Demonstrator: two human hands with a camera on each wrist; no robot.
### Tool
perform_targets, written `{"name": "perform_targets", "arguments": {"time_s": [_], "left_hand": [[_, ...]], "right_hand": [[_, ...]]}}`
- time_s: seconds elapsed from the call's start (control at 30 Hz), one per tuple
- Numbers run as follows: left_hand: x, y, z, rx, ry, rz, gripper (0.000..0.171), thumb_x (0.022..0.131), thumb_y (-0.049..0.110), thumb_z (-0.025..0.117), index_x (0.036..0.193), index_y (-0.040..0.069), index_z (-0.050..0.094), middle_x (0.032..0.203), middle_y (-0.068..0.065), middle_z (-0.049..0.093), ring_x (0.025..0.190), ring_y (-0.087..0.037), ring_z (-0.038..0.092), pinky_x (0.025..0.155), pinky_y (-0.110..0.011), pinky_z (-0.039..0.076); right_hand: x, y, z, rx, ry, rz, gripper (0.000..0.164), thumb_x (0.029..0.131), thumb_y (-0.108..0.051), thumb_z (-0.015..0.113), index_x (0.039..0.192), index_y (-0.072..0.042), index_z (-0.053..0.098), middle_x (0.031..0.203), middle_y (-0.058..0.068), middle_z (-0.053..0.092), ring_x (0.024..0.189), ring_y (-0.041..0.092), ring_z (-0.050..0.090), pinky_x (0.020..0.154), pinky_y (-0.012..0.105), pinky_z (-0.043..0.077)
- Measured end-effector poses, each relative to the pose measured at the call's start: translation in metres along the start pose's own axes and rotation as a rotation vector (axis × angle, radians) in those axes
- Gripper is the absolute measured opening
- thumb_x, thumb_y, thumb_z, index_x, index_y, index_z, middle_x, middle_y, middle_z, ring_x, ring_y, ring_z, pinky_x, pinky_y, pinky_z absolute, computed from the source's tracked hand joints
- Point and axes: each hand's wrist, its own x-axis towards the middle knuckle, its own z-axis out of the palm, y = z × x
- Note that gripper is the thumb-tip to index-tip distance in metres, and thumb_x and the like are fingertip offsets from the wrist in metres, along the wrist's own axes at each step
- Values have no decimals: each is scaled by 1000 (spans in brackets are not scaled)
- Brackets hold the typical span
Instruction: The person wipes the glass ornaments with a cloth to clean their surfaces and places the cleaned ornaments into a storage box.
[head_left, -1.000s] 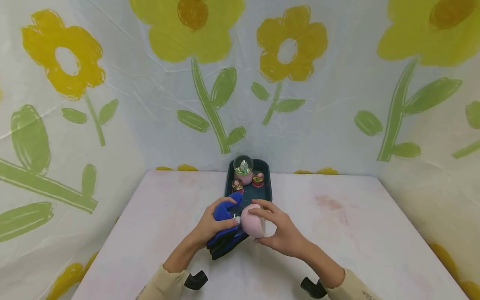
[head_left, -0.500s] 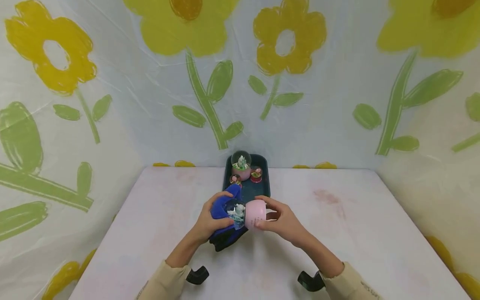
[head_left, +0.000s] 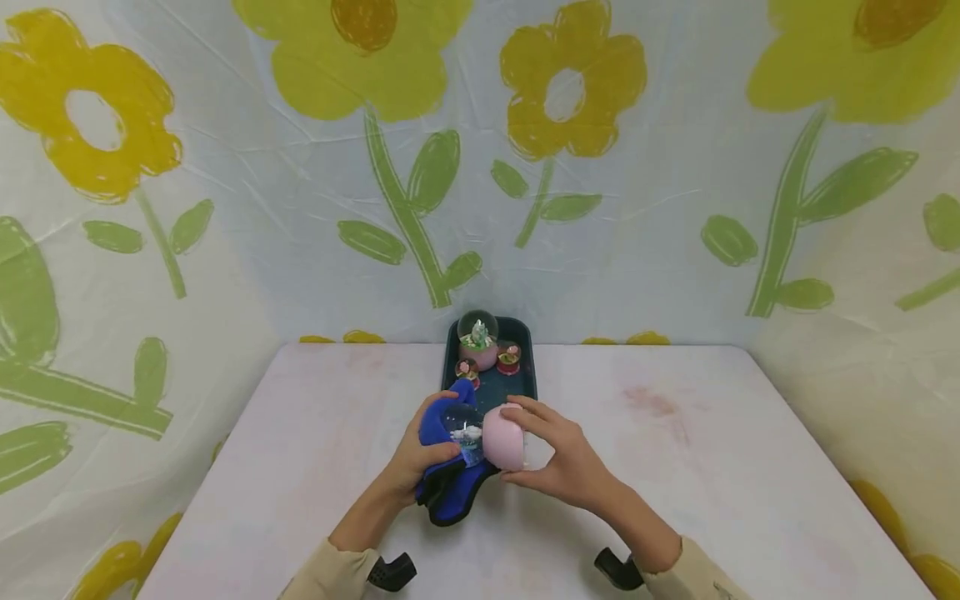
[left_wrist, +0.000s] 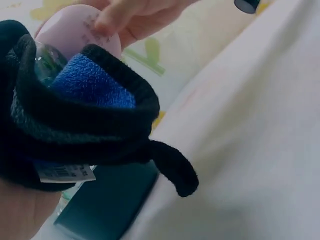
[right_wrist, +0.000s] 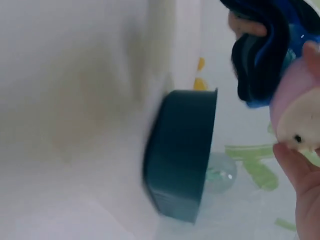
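Observation:
My left hand [head_left: 411,457] holds a blue cloth [head_left: 459,493] with black edging, wrapped against the glass dome of a snow globe [head_left: 504,439]. The globe lies on its side, its dome with a white figure pointing left into the cloth. Around its pink base curl the thumb and fingers of my right hand [head_left: 564,460]. In the left wrist view the cloth [left_wrist: 95,82] hides most of the dome, and a white label [left_wrist: 65,171] shows on it. The base's pale underside [right_wrist: 302,120] faces the right wrist view.
A dark green tray [head_left: 501,387] stands behind the hands on the pale table [head_left: 637,467]. In it sit a larger pink-based snow globe [head_left: 478,354] and two small red-based globes, one at right [head_left: 508,358], one at left [head_left: 467,371]. A flowered cloth wall [head_left: 637,275] rises behind.
The snow globe has turned back and forth in the right hand against the cloth; the printed side of its base, visible half a second ago, is turned away now. A cloth flap hangs lower.

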Motion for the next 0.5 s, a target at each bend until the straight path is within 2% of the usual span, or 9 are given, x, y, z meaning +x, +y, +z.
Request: {"name": "perform_targets", "arguments": {"time_s": [0.1,0.2,0.27,0.33,0.4,0.5], "left_hand": [[-1,1,4,82,41,34,75,77,18,78,140,22,37,132,-19,42,113,-35,48,85,-47,50],[-2,1,5,155,68,64,78,74,15,81,139,21,38,135,-19,40,116,-37,46,85,-47,50],[0,2,5,206,84,77,78,73,12,82,138,20,40,137,-18,39,117,-39,45,85,-47,50],[1,3,5,241,95,76,77,73,10,83,137,20,41,138,-18,37,119,-41,43,86,-48,50],[1,3,5,266,112,61,77,73,10,82,137,22,41,139,-18,36,120,-42,42,86,-49,50],[2,4,6,267,137,20,77,75,12,81,139,24,41,141,-18,35,121,-42,41,87,-50,49]], "right_hand": [[-4,6,4,215,26,148,75,69,-14,89,135,-8,54,128,14,58,102,27,64,78,38,55],[-6,8,7,442,25,374,63,80,-13,81,136,-7,53,122,16,61,90,27,67,74,37,56],[-5,8,8,555,9,515,57,85,-16,75,136,-6,53,121,17,60,91,28,65,73,38,56],[-4,8,8,617,1,609,55,87,-18,73,137,-6,53,122,19,59,94,31,64,74,40,56],[-5,8,8,625,3,642,55,87,-18,72,137,-7,52,124,19,58,96,32,63,75,40,56],[-7,6,11,568,39,582,59,84,-14,76,138,-9,52,126,19,58,95,32,65,76,38,56]]}}
